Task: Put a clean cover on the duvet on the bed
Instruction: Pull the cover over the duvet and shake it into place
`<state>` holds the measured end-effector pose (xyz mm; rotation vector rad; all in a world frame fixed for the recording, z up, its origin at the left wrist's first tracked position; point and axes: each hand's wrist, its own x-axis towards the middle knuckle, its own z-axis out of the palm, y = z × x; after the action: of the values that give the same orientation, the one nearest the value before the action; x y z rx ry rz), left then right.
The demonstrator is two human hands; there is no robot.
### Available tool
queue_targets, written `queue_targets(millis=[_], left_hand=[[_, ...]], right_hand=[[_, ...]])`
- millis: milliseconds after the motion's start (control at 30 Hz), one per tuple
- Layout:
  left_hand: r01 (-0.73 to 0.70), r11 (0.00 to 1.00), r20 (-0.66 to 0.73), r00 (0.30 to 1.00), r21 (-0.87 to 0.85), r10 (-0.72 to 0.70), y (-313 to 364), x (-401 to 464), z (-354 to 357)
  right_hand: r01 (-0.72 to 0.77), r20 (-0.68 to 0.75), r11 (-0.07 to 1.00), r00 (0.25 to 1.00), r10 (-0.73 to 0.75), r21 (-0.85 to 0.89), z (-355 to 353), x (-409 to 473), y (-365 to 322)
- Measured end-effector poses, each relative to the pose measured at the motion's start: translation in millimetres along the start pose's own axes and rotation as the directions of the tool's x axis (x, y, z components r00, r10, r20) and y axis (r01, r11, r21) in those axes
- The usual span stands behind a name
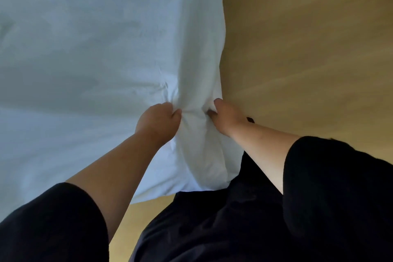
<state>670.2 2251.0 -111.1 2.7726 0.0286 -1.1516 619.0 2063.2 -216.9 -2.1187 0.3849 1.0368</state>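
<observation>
Both hands grip the white duvet cover (106, 53) near its corner at the edge of the bed. Left hand (158, 120) bunches the fabric in curled fingers; right hand (225, 116) pinches a fold just beside it, fingers tucked into the cloth. Tan floor (308, 49) lies to the right, black clothing (234, 219) below.

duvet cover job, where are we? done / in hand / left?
Done: white cover already lies spread across the bed. In hand: left hand and right hand both grip bunched fabric at the near corner by the wooden floor. Left: seating that corner, smoothing; whether the opening is closed isn't visible.
</observation>
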Motion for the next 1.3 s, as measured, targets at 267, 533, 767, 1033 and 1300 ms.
queue_targets(millis=[267,533,767,1033,1300], left_hand=[[-0.069,0.963,-0.088,0.995,-0.261,0.047,-12,-35,-20],[-0.07,0.974,0.034,0.996,-0.214,0.079,3,10,18],[0.004,0.987,0.038,0.999,-0.161,0.002,5,62,56],[-0.088,0.954,-0.074,0.995,-0.286,0.07,-5,33,45],[-0.196,0.907,-0.257,0.961,-0.374,0.101,-11,-48,-22]], right_hand=[[-0.162,-0.295,0.972,0.933,0.208,0.171,-89,-43,73],[-0.206,-0.354,0.967,0.902,0.246,0.149,-56,-26,54],[-0.178,-0.049,0.923,0.977,0.207,0.34,0,34,22],[-0.032,-0.543,0.886,0.779,0.312,0.463,-2,-10,22],[0.263,-0.588,0.804,0.798,0.129,0.533,-34,-158,-56]])
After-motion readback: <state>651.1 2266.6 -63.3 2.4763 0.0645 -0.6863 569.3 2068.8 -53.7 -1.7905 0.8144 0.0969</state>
